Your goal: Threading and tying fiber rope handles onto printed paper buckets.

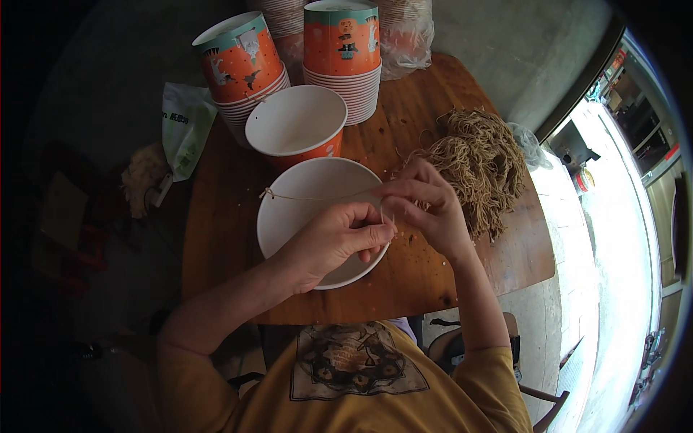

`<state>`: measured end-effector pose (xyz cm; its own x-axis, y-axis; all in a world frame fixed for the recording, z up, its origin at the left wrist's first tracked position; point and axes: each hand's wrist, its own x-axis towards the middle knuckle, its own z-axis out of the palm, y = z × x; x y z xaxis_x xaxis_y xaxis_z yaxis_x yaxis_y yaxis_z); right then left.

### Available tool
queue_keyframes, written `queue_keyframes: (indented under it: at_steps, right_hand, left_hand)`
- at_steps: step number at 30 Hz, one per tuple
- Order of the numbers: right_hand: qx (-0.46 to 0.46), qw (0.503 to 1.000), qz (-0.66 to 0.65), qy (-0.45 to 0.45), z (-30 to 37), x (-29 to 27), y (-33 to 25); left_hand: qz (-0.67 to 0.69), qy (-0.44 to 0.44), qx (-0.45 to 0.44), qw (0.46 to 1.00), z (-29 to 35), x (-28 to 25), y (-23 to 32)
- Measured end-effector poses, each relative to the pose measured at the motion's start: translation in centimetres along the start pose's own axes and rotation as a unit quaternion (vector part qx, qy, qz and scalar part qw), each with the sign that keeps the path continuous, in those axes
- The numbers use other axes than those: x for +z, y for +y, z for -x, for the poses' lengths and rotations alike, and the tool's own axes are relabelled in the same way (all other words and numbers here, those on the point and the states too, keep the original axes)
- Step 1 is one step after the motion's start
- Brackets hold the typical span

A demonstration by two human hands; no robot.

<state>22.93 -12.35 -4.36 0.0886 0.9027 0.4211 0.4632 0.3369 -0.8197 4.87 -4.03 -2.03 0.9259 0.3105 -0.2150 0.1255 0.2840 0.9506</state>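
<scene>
The near bucket [299, 220] is white inside, the string [314, 199] tan, the stacked tubs [341, 43] figured orange and teal.

A gray wall [480, 32] stands beyond the wooden tabletop [426, 278]. The right-hand opening [617, 238] glares white; the left lies dim.

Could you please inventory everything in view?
Table: one, brown, centre
Loose buckets: two, white inside, on table
Printed bucket stacks: two, orange and teal, far end
Rear stacks: at least two, pale, behind
Cord pile: one, tan, table's right
Cord: one, tan, across nearer bucket
Bag: one, white and green, left of table
Edge clutter: too unclear to count
Shirt: one, mustard, bottom centre
Left grip: one, bare, over nearer bucket
Right grip: one, bare, beside left
</scene>
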Motion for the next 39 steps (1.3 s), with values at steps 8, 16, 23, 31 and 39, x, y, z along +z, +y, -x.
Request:
queue_keyframes:
  at_steps: [8,16,23,31,39]
  right_hand:
    - [-0.040,0.981,0.162,0.101,3.7,0.9,-2.8]
    - [-0.055,0.971,0.187,0.136,4.0,1.2,-3.3]
    - [-0.069,0.967,0.224,0.104,4.0,0.7,-2.9]
    - [-0.019,0.975,0.157,0.155,4.6,1.2,-2.3]
    - [0.011,0.970,0.122,0.209,6.4,3.8,-2.8]
  left_hand:
    - [0.004,0.000,-0.013,1.000,-0.7,-0.1,0.2]
    - [-0.009,-0.002,-0.002,1.000,-1.0,0.1,-0.1]
    - [-0.008,-0.001,-0.013,1.000,-1.3,0.0,0.0]
    - [-0.082,0.003,-0.005,0.997,-1.6,0.2,-0.4]
    - [0.162,-0.022,-0.126,0.978,-2.0,-0.1,0.5]
